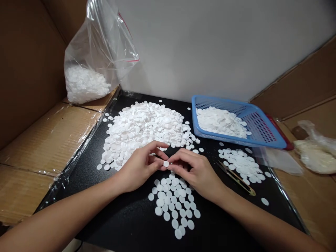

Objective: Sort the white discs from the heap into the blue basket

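Note:
A small white disc [166, 163] is pinched between the fingertips of both hands, above the black tabletop. My left hand [143, 162] grips its left edge with thumb and fingers, the other fingers curled behind. From the other side my right hand [198, 169] holds the same disc by thumb and forefinger. Behind my hands rises a large heap of white discs [144, 122]. Below them, nearer to me, lies a loose spread of similar discs [174, 203], mostly in a single layer.
A blue plastic basket [265, 142] with white discs stands back right. Thread snips [237, 177] lie beside a smaller disc pile [243, 164]. A clear bag [88, 84] of discs rests on the cardboard at left. Another plastic bag [316, 154] sits far right.

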{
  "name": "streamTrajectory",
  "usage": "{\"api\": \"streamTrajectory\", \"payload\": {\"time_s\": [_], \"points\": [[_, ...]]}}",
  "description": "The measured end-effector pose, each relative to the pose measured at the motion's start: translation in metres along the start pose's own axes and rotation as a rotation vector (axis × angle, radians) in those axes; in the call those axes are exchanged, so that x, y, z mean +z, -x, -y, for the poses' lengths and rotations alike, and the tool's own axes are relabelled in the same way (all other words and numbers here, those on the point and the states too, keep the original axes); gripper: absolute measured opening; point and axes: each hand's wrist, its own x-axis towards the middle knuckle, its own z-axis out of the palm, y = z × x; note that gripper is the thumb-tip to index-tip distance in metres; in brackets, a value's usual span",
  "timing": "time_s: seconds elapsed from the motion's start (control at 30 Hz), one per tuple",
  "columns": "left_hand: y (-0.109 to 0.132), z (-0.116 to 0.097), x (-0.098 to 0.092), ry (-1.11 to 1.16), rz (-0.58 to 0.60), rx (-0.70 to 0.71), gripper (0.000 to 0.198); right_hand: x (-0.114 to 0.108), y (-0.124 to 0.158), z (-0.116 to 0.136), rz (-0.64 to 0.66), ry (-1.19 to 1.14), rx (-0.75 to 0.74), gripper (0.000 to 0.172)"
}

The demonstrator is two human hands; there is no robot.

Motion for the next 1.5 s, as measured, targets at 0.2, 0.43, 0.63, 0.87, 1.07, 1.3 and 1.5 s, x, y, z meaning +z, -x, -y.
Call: {"api": "streamTrajectory", "payload": {"time_s": [0.2,0.43,0.63,0.87,1.07,1.3,1.5], "points": [[0.003,-0.001,0.005,-0.065,-0.042,0.005,0.040,-0.003,0.001,-0.005,-0.095,0.038,-0.106,0.012],[0.003,0.003,0.002,-0.264,-0.087,0.055,0.037,-0.020,-0.006,-0.029,0.049,0.263,-0.213,0.017],[0.001,0.005,0.003,-0.516,-0.062,0.173,0.040,-0.027,-0.008,-0.024,0.111,0.235,-0.103,0.020],[-0.001,0.009,0.002,-0.635,-0.069,0.291,0.045,-0.021,-0.006,-0.018,0.127,0.222,-0.052,0.016],[-0.004,0.013,0.001,-0.650,-0.072,0.358,0.047,-0.011,-0.004,-0.023,0.037,0.184,-0.097,0.020],[-0.013,0.025,0.005,-0.691,-0.084,0.447,0.054,-0.009,-0.005,-0.027,0.002,0.189,-0.101,0.018],[-0.007,0.003,-0.008,-0.715,-0.265,0.513,0.044,-0.005,-0.003,-0.028,-0.037,0.141,-0.115,0.029]]}}
